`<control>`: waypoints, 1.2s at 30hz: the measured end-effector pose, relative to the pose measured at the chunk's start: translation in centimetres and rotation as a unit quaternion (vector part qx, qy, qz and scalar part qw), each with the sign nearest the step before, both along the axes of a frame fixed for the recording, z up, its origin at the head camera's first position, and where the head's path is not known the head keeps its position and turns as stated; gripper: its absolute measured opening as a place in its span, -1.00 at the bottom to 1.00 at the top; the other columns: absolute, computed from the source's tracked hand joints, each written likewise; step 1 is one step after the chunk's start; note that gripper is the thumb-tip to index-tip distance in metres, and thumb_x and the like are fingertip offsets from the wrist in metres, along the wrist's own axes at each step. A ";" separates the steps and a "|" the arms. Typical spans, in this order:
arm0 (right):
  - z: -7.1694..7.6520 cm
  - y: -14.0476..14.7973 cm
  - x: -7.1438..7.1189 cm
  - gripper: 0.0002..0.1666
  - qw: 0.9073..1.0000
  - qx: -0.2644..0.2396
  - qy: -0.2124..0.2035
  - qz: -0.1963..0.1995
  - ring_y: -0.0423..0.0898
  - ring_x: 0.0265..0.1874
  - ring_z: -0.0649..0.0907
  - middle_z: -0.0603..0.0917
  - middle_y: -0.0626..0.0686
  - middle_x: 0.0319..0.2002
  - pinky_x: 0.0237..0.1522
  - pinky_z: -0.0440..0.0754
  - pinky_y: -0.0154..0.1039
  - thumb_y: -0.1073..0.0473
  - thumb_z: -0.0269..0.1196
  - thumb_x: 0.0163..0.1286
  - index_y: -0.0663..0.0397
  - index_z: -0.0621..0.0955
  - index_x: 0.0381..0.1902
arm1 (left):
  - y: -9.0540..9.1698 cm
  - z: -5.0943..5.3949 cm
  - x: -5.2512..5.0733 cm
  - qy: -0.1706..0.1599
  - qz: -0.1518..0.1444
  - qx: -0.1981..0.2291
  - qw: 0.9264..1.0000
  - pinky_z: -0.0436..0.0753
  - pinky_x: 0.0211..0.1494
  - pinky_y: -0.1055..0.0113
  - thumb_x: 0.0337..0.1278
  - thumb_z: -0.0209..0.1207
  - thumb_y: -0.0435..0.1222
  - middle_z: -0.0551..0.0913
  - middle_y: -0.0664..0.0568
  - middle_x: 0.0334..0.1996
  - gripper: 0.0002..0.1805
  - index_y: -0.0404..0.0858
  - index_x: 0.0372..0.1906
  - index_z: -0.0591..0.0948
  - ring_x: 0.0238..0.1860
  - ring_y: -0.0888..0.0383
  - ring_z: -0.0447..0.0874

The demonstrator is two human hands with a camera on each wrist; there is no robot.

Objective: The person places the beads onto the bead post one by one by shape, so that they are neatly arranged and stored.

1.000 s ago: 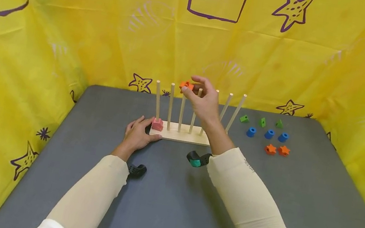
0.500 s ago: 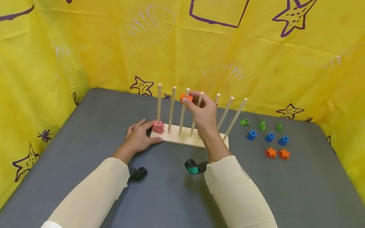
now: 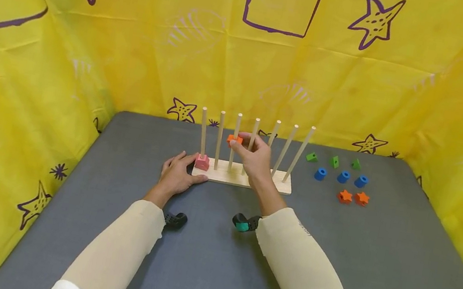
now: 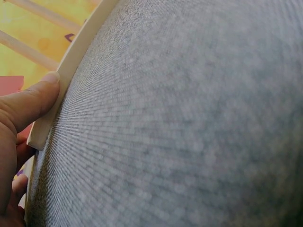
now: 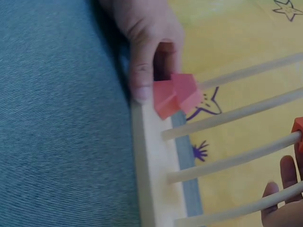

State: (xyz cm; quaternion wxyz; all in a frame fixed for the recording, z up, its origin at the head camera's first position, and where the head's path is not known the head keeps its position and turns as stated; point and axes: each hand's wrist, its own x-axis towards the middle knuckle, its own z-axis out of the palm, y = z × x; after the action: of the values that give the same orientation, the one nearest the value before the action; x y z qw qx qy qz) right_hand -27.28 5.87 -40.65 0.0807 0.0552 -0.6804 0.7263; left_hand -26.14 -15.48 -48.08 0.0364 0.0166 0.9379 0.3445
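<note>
The wooden stand (image 3: 230, 179) carries several upright pegs. My left hand (image 3: 176, 175) grips its left end, the thumb (image 4: 40, 97) on the front edge of the base (image 4: 80, 42). A pink piece (image 3: 202, 162) sits low on the leftmost peg, beside that hand; in the right wrist view the pink piece (image 5: 163, 97) is close to the left hand (image 5: 149, 33). My right hand (image 3: 258, 161) pinches an orange star (image 3: 238, 140) around the third peg from the left, below its top. The orange star (image 5: 298, 127) and right hand (image 5: 284, 210) are partly cut off in the right wrist view.
Right of the stand lie green triangular pieces (image 3: 312, 157), blue cylinders (image 3: 320, 174) and two orange stars (image 3: 345, 197) on the grey table (image 3: 204, 261). Yellow patterned cloth (image 3: 137, 49) rises behind and at both sides.
My right hand has lowered the orange star from the top of the third peg to partway down it. My left hand has kept its grip on the stand.
</note>
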 end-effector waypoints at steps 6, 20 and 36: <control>-1.8 0.1 -0.1 -0.65 0.999 0.029 -0.015 -0.004 0.01 -0.17 0.57 0.63 0.20 -0.20 -0.20 0.51 -0.26 0.23 0.43 0.18 0.24 0.65 -0.09 | 0.2 0.1 0.0 -0.007 0.005 -0.001 1.000 -0.18 0.35 -0.25 -0.02 0.37 0.09 0.18 -0.23 0.42 -0.06 -0.12 0.47 0.27 0.44 -0.26 -0.18; -4.8 0.1 0.2 -0.69 0.998 0.045 -0.047 -0.021 -0.05 -0.23 0.50 0.59 0.11 -0.29 -0.30 0.48 -0.30 0.29 0.45 0.12 0.25 0.66 -0.17 | 0.2 0.2 0.1 0.005 0.000 -0.002 1.000 -0.22 0.38 -0.18 0.01 0.37 0.06 0.20 -0.21 0.42 -0.08 -0.13 0.47 0.27 0.45 -0.20 -0.16; -6.1 0.2 0.6 -0.72 0.983 0.165 -0.074 -0.025 -0.04 -0.30 0.57 0.64 0.06 -0.31 -0.24 0.52 -0.22 0.26 0.45 0.12 0.18 0.64 -0.20 | 0.3 0.3 0.1 -0.002 -0.002 -0.008 1.000 -0.26 0.40 -0.13 0.03 0.35 0.06 0.22 -0.19 0.41 -0.09 -0.14 0.47 0.26 0.46 -0.15 -0.15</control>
State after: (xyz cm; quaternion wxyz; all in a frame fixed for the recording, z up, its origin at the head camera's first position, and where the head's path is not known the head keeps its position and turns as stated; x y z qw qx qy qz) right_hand -26.70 6.02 -46.71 0.0378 -0.0034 -0.7962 0.6039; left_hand -26.00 -15.20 -47.77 0.0394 0.0175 0.9404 0.3372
